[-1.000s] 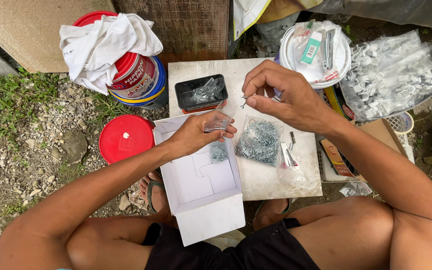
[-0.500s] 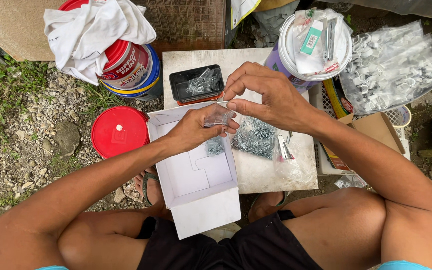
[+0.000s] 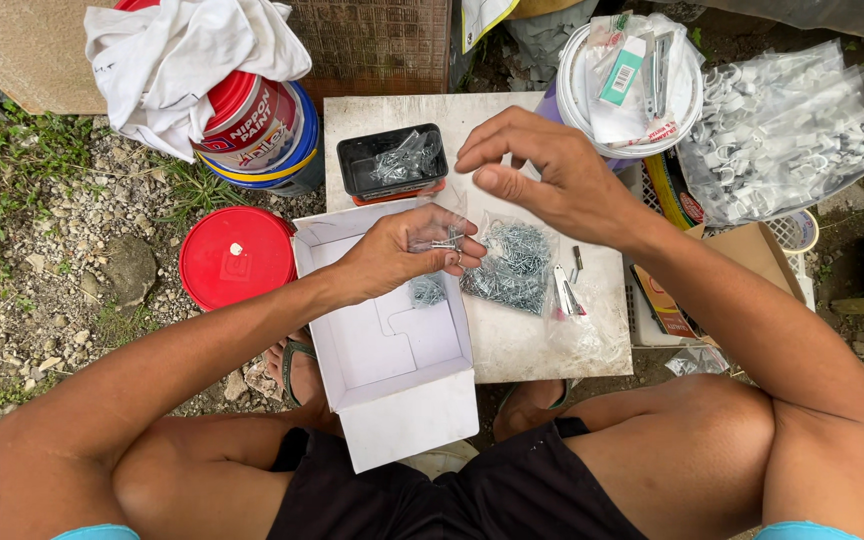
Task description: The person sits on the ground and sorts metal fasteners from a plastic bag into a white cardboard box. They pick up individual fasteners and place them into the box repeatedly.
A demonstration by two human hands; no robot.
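Your white board counter (image 3: 512,340) fills the middle, its near edge running off behind your knees. At 7 o'clock on it sits the open white box (image 3: 382,350), flap hanging toward you. At 2 o'clock, the clear bag of white clips (image 3: 782,140) is cut off by the frame edge; what lies under it is hidden. At 11 o'clock, a white cloth (image 3: 172,60) covers the top of the paint cans (image 3: 262,130).

The bag of screws (image 3: 512,265) lies at the centre, half masked by your left hand (image 3: 397,255). That hand is curled, pinching a small bunch of screws (image 3: 440,243) over the box's 1 o'clock corner; the count is hard to make out.

Your right hand (image 3: 542,175) hovers open, fingers loosely bent, holding nothing I can see. Half a second ago it met the left hand; now it has lifted toward 12 o'clock.
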